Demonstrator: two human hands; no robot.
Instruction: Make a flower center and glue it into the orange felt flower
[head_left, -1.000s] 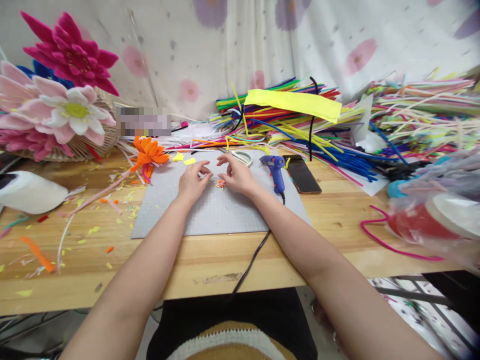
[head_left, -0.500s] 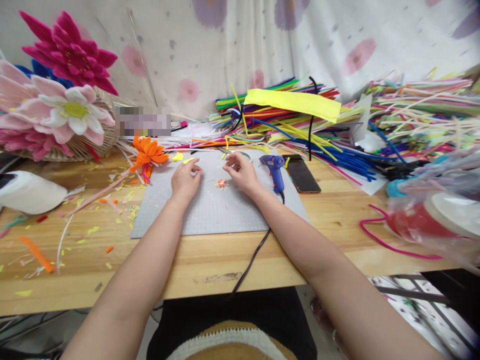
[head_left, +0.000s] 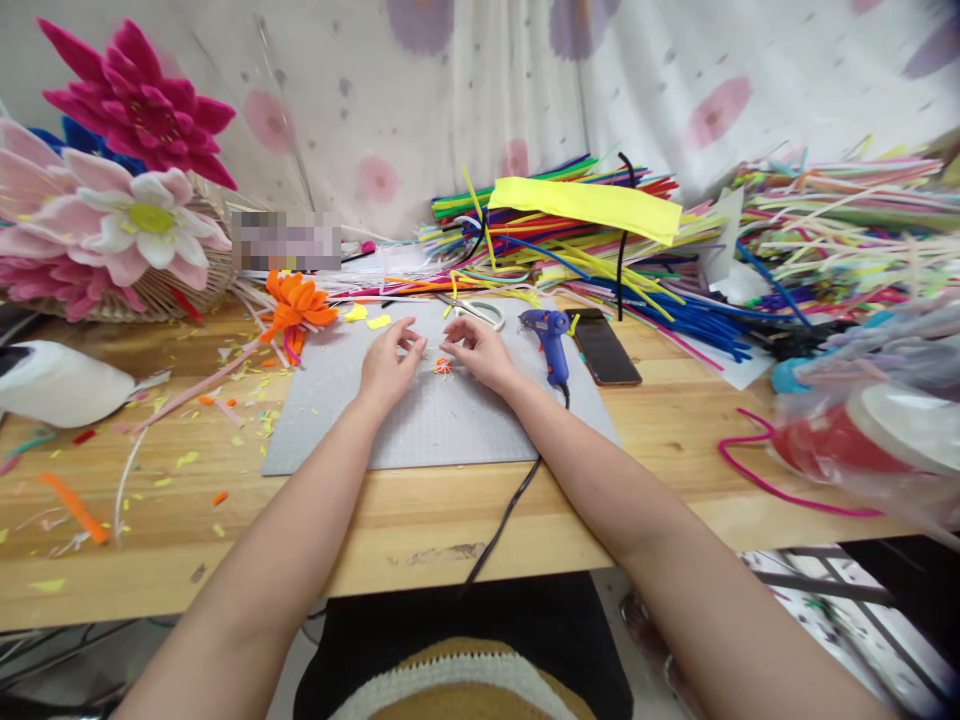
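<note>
Across the lower frame, the table [head_left: 420,520] is smooth wood with a light sheen. At right of centre, the glue gun [head_left: 552,345] looks like plastic and the phone [head_left: 606,347] glossy; upper left, the flowers [head_left: 150,110] look fuzzy and matt.

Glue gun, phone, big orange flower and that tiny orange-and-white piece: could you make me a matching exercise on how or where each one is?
1. Glue gun
2. Phone
3. Big orange flower
4. Tiny orange-and-white piece

A. Left of both hands
B. On the gray mat, between the left hand and right hand
C. Blue, with a black cord
D. Dark, lying flat

Right pairs: 1-C, 2-D, 3-A, 4-B
</note>
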